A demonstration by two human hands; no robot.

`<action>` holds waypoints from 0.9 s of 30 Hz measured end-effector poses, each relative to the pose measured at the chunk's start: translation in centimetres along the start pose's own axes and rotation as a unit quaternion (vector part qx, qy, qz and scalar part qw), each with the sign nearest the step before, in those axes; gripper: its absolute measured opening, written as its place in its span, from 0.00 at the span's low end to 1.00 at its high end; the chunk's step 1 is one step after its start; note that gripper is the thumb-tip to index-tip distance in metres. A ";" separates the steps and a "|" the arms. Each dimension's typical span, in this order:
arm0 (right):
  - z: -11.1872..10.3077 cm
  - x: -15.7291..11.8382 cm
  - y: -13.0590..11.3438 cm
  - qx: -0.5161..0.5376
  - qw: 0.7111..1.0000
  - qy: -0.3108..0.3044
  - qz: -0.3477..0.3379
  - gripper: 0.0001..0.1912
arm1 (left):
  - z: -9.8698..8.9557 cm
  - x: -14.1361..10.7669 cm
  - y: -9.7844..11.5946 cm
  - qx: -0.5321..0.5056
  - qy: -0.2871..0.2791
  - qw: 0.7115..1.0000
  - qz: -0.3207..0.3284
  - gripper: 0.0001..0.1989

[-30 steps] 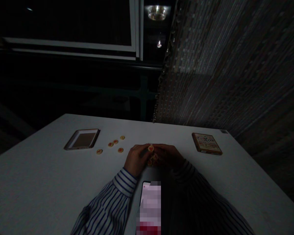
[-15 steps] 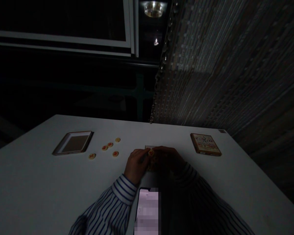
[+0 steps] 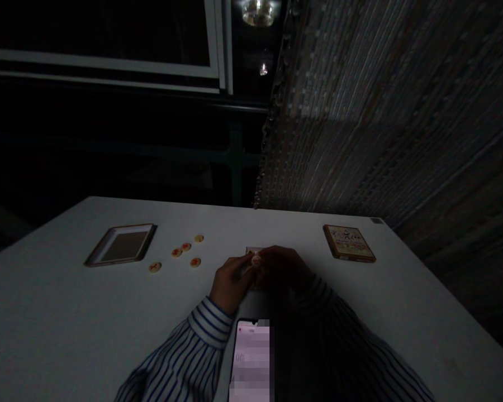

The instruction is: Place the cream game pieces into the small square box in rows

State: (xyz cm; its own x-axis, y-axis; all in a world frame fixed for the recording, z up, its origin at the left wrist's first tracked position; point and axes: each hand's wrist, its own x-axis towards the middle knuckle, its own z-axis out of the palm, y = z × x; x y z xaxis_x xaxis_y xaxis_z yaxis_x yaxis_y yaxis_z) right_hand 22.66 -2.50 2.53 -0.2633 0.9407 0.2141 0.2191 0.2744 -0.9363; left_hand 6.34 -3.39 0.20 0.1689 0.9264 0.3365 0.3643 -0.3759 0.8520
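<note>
Both my hands meet at the middle of a white table [image 3: 109, 312]. Between the fingertips of my left hand [image 3: 229, 280] and my right hand [image 3: 287, 267] is a round xiangqi piece [image 3: 256, 261] with a mark on its face. Each hand is closed about it; deep shadow hides most of the right fingers. Beneath them shows the pale edge of a flat box or board [image 3: 254, 249], largely covered by the hands. To the left lie several loose xiangqi pieces, among them one with a red mark [image 3: 195, 262] and one nearer me [image 3: 155, 267].
An open shallow tray [image 3: 147, 245] lies at the left, and a flat printed box [image 3: 349, 243] at the right. A lit phone [image 3: 251, 363] is in front of me between my forearms. A bead curtain [image 3: 331, 128] hangs behind the table's far edge.
My hands stay together around the xiangqi piece, whose face now looks paler. The whole view has shifted slightly; the loose pieces and boxes keep their places on the table.
</note>
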 end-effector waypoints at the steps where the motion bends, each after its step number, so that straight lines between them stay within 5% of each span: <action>1: 0.0 0.0 -0.1 -0.003 1.000 -0.001 -0.002 0.12 | -0.1 0.0 0.1 -0.010 -0.001 1.000 -0.004 0.16; 13: 0.2 0.1 -0.2 -0.015 1.000 0.002 0.001 0.12 | -0.2 0.2 0.3 -0.132 0.012 0.987 -0.096 0.13; 27: 0.3 0.0 0.1 -0.065 0.997 -0.011 -0.031 0.13 | -0.3 0.3 0.1 -0.156 -0.001 0.981 -0.117 0.13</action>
State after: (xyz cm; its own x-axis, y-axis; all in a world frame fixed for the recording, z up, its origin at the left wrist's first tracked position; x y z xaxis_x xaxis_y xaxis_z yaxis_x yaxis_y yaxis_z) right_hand 22.43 -2.49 2.38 -0.3011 0.9164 0.2636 0.3216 0.3578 -0.8767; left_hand 6.13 -3.16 0.54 0.1163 0.9865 0.1156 0.0957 -0.1269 0.9873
